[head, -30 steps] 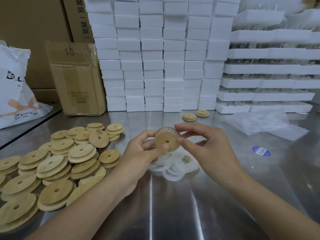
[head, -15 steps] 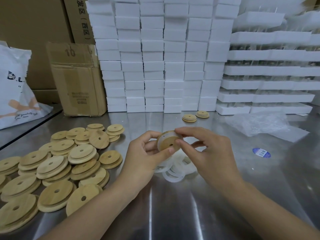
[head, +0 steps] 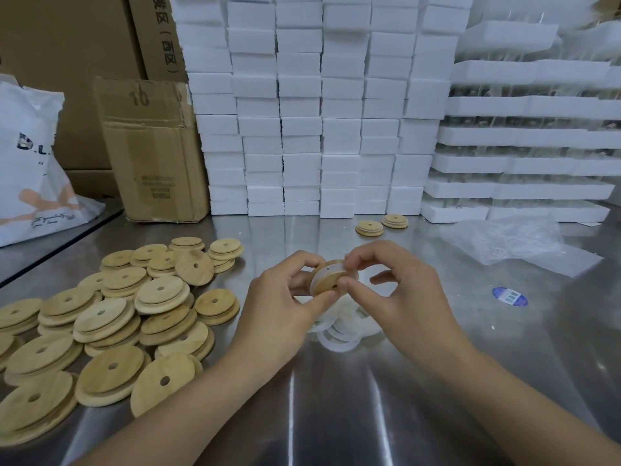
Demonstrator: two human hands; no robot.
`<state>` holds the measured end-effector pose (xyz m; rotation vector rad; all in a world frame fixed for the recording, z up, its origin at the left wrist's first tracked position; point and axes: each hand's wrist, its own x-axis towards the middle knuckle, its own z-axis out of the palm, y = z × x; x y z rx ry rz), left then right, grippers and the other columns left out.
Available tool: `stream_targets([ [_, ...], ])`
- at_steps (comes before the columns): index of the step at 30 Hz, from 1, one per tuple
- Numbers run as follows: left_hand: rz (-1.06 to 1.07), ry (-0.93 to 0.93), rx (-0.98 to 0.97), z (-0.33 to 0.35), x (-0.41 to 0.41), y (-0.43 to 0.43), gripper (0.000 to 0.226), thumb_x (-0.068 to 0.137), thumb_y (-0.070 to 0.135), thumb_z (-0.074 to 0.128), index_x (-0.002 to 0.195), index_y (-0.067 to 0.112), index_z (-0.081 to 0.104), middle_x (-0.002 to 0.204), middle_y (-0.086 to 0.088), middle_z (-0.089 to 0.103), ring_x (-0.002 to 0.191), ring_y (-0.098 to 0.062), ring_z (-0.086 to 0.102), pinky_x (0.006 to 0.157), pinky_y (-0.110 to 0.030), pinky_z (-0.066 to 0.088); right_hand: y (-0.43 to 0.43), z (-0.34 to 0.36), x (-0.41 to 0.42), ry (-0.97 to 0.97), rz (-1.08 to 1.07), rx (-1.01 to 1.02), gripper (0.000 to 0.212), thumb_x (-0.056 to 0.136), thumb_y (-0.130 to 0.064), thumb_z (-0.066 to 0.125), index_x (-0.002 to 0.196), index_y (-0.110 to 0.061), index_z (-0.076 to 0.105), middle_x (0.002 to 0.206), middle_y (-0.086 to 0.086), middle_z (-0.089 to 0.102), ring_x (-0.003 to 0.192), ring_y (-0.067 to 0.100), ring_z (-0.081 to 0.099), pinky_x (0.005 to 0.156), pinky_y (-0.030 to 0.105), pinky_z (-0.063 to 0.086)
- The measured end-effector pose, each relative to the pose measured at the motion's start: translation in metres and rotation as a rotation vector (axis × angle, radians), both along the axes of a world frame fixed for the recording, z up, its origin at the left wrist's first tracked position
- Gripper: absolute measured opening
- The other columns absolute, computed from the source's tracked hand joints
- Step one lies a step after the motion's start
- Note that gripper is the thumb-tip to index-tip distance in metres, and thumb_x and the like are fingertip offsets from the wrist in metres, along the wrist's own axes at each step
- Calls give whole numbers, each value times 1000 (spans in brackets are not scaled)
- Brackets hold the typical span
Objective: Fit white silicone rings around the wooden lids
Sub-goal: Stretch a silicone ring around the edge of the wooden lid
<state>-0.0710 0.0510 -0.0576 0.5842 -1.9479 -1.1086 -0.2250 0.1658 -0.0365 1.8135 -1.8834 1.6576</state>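
Both hands are holding one wooden lid [head: 332,279] up off the bench [head: 336,418]. It is tilting on edge, just above the heap of loose white silicone rings [head: 337,339].

- Left hand [head: 285,297] is pinching the lid's rim between thumb and fingers.
- Right hand [head: 400,294] is pinching the opposite rim, thumb and forefinger pressing on a ring [head: 318,277] that is showing as a pale band round the lid's edge.
- Cannot tell whether the ring is sitting home all the way round.
- Unfitted lids [head: 117,317] are lying heaped at the left. Two lids [head: 369,227] are sitting apart at the back.

Handling, as judged:
- The lid is looking light, stiff and smooth, so the rim is the place to be taking it, leaving the edge free.
- The ring is looking soft and stretchy. Fingertips should be walking it round bit by bit, since it may be twisting or springing off the far side.
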Motion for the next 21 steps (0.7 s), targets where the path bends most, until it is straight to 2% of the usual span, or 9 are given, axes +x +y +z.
stream_targets([
  [2, 33, -37, -57, 2, 1, 1, 29, 88, 27, 88, 104, 43, 68, 94, 14, 82, 93, -7, 78, 78, -42, 61, -1, -1, -1, 41, -21, 2, 23, 88, -16, 81, 100, -33, 69, 103, -19, 70, 107, 8, 66, 84, 15, 49],
  [5, 72, -74, -104, 4, 2, 2, 30, 88, 30, 87, 104, 45, 67, 93, 19, 80, 94, -1, 76, 75, -30, 53, -2, -3, -1, 64, -54, 8, 26, 88, -17, 81, 102, -35, 68, 105, -21, 70, 108, 6, 66, 84, 10, 46],
  [8, 92, -89, -130, 4, 2, 3, 27, 88, 31, 87, 105, 42, 69, 91, 20, 80, 92, 0, 76, 75, -26, 51, -2, -4, -1, 80, -101, -1, 26, 87, -18, 83, 102, -35, 70, 104, -22, 68, 106, 4, 64, 83, 10, 47],
  [13, 125, -125, -175, 3, 3, 3, 27, 86, 31, 88, 105, 41, 71, 93, 18, 79, 95, 1, 75, 81, -34, 60, -2, -2, 0, 84, -87, 47, 22, 86, -17, 83, 96, -31, 69, 97, -18, 64, 100, 7, 61, 78, 23, 51],
  [18, 125, -158, -180, 4, 4, 3, 26, 86, 30, 87, 104, 40, 71, 93, 18, 80, 96, 3, 74, 86, -39, 61, 0, 0, -2, 74, -51, 119, 21, 87, -18, 82, 94, -29, 65, 95, -15, 64, 99, 9, 60, 79, 20, 49],
  [21, 103, -164, -164, 4, 5, 3, 24, 86, 37, 86, 105, 40, 71, 93, 16, 80, 96, 1, 75, 85, -41, 61, -1, 0, -3, 63, -42, 127, 23, 86, -15, 82, 90, -26, 62, 91, -12, 64, 94, 12, 61, 76, 19, 48],
])
